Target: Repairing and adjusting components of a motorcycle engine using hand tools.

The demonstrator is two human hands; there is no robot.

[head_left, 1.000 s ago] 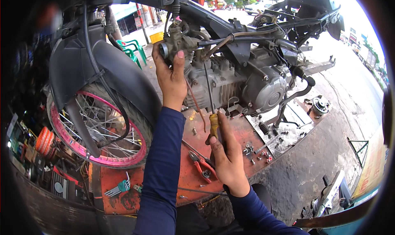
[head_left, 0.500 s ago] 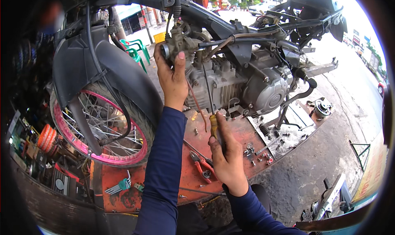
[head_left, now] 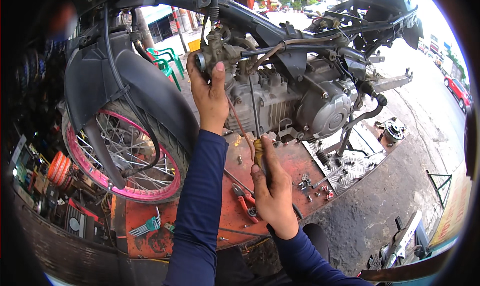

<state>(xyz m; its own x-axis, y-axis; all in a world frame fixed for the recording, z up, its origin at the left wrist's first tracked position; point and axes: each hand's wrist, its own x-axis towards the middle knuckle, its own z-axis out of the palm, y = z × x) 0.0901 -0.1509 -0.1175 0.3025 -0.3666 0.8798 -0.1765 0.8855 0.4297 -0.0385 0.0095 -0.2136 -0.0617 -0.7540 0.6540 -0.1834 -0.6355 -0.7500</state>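
Note:
My left hand [head_left: 209,98] is closed around the mouth of a grey carburetor [head_left: 218,53], its thumb pressed on the near side and its fingers on the far side. My right hand [head_left: 275,196] grips the yellow handle of a screwdriver [head_left: 256,111]. The long shaft points up, and its tip reaches the area under the carburetor and intake, where I cannot make out what it touches. Beside the shaft hangs a thin brown hose [head_left: 240,123]. Behind and to the right is the finned motorcycle engine [head_left: 272,103] with its round side cover.
A pink-rimmed front wheel [head_left: 172,178] and black fender [head_left: 130,76] stand at left. On the red bench [head_left: 155,246] lie red-handled pliers [head_left: 246,204], a hex key set [head_left: 146,227] and several loose bolts [head_left: 310,191]. A metal tread plate [head_left: 345,173] is at right.
My right hand and the screwdriver handle have shifted slightly left, the shaft now steeper. My left hand keeps its hold on the carburetor. A red car has come further into view on the road.

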